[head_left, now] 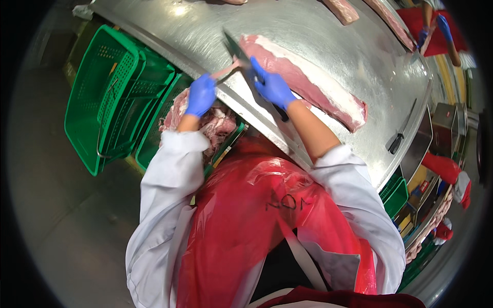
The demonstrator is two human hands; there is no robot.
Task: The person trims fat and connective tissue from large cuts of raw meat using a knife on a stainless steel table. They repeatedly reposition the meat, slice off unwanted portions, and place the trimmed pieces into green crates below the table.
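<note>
My right hand point(273, 87), in a blue glove, is closed around the handle of a knife point(236, 47). Its blurred blade points up and left, by the near end of a long pork loin point(303, 77) with a white fat layer. A thin strip of pink meat point(226, 70) runs from the fingers of my left hand point(201, 95), also gloved in blue and closed. A dark curved shape beside the strip cannot be made out. Below my left hand, a green crate point(149, 146) holds a heap of meat trimmings point(218, 126).
Another green perforated crate point(84, 113) stands left of the metal table point(395, 72). A second knife point(403, 128) lies near the table's right edge. More loins point(343, 11) lie at the far side. A co-worker's gloved hand point(423, 37) touches meat at the far right.
</note>
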